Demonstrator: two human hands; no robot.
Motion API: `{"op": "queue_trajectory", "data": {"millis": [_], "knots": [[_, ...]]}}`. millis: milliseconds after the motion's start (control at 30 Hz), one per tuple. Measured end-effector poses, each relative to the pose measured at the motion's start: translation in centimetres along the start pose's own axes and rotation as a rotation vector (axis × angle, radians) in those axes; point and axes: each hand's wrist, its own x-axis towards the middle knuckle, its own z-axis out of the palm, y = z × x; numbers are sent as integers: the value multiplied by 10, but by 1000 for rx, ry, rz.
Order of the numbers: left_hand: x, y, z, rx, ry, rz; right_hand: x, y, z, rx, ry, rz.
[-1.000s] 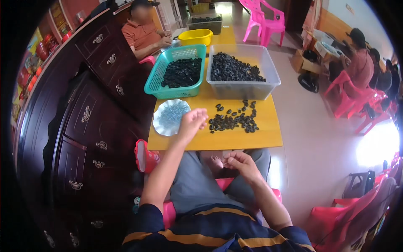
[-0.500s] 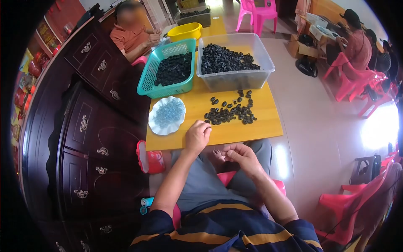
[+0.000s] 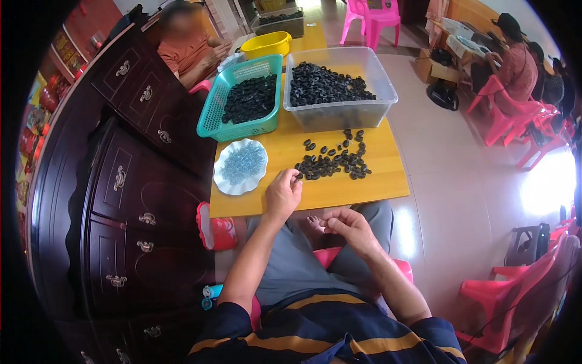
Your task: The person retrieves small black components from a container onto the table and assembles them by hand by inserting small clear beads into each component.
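The left hand reached over the near edge of the table, its fingers curled and its thumb and index tips close together at the left end of a loose spread of small, black, oval ring-shaped pieces. The tips met the outermost piece; whether they had pinched it, I could not tell. The rest of the spread lay just to the right of those fingertips and beyond them. The right hand hung over the lap, below the table edge, thumb and forefinger brought together; whether anything sat between them could not be made out.

Left of the spread, on the yellow wood-toned table, stood a white, wavy-rimmed plate of small, clear, bluish pieces. Farther back stood a teal perforated plastic basket and, right of it, a translucent plastic bin, both bearing heaps of black pieces. Behind these was a yellow plastic tub, near a seated person in an orange shirt. On the left rose a dark wooden cabinet; beyond it, a red wall hanging bore gold marks too small to read.
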Motion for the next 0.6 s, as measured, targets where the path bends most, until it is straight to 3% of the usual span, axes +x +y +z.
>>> {"op": "queue_trajectory", "data": {"millis": [200, 467, 600], "knots": [[-8, 25, -3, -270, -73, 41, 0, -2, 0, 46, 32, -6], [-9, 37, 16, -174, -178, 72, 0, -1, -4, 175, 85, 9], [-3, 45, 26, -94, -241, 186, 3, 2, -4, 160, 70, 13]]}}
